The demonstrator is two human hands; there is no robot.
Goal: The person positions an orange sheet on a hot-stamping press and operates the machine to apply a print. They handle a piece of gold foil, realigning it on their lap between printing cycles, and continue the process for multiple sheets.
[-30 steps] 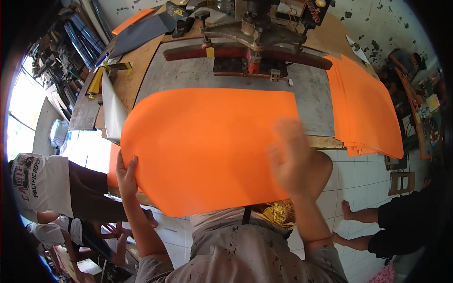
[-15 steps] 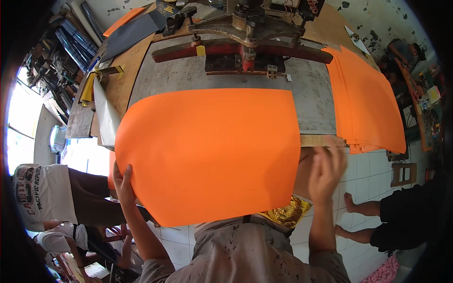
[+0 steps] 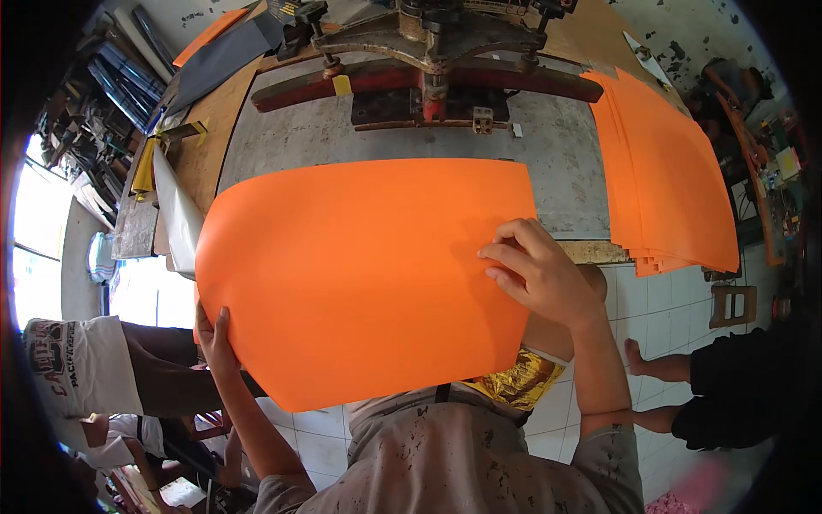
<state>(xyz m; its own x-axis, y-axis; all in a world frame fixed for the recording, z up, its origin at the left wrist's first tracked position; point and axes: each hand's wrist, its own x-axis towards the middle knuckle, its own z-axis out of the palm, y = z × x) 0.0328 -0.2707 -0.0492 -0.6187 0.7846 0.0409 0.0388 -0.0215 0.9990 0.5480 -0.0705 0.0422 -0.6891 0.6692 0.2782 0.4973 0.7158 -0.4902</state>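
A large orange sheet (image 3: 360, 283) spreads across my front, bowed along its left side. My left hand (image 3: 218, 338) pinches the sheet's lower left edge, thumb on top and fingers behind. Over the sheet's right part hovers my right hand (image 3: 535, 270), fingers curled and slightly apart, with nothing held in them. Whether its fingertips brush the paper I cannot tell. Beyond the sheet stands a metal press (image 3: 437, 51) with a red crossbar, above a grey metal bed (image 3: 291, 141). A stack of orange sheets (image 3: 668, 171) lies to the right of the bed.
Golden foil (image 3: 522, 381) shows below the sheet, near my lap. Dark folded board (image 3: 227, 73) and a gold roll (image 3: 144, 171) lie on the left of the table. People stand or sit at left and right. A small wooden stool (image 3: 733, 306) stands at far right.
My right hand has moved left from beside the sheet to over its right part. The sheet and my left hand have shifted slightly left.
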